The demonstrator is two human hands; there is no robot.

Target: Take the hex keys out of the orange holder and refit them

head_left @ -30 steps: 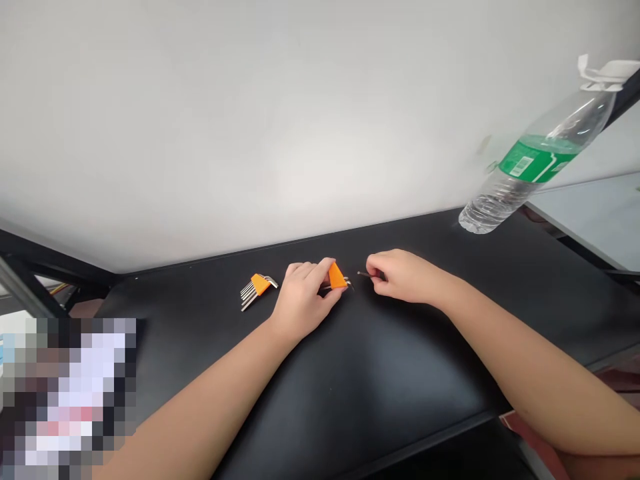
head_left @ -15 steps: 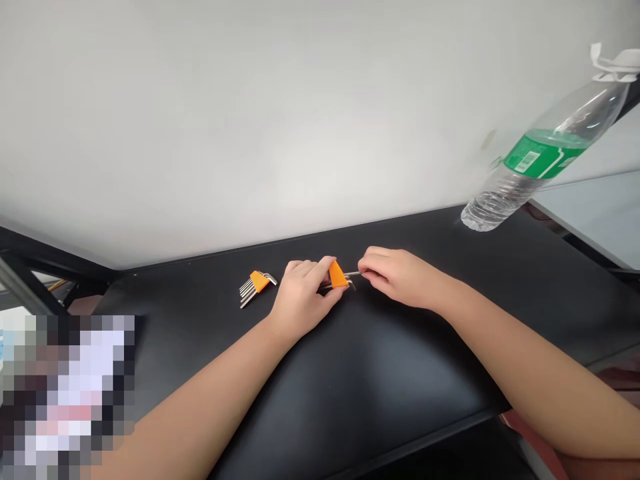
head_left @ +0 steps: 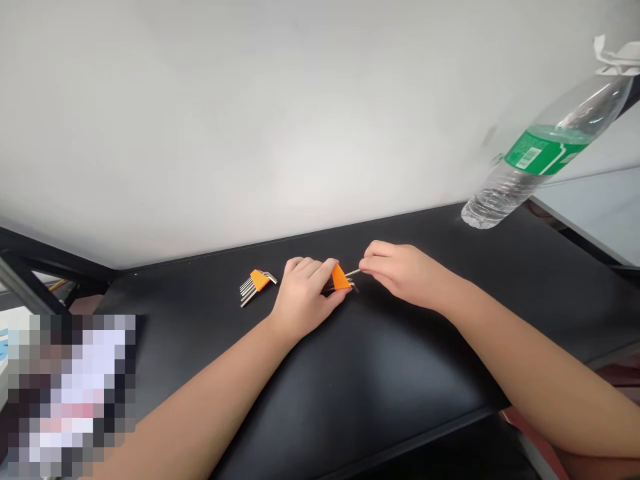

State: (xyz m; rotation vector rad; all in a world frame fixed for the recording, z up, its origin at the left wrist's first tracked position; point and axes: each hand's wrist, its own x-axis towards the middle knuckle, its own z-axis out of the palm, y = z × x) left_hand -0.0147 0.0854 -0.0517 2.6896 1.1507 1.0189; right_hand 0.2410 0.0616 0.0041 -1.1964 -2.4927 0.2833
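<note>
Near the back edge of the desk [head_left: 430, 373], the left hand [head_left: 303, 293] pinches an orange holder [head_left: 341, 277] while the right hand [head_left: 400, 270], fingertips together, grips a metal key [head_left: 353, 273] that could bind if tilted.

Soft light on the wall [head_left: 300, 140], brightest near its middle, dimmer toward the upper corners; pale glare across the black table [head_left: 395, 367]; bottle [head_left: 547, 153] stretched toward the right edge; lower-left corner coarsely pixelated.

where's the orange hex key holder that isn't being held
In the head view, the unheld orange hex key holder lies left of centre on the black tabletop, just left of the left grip, which holds the other orange holder.
</note>
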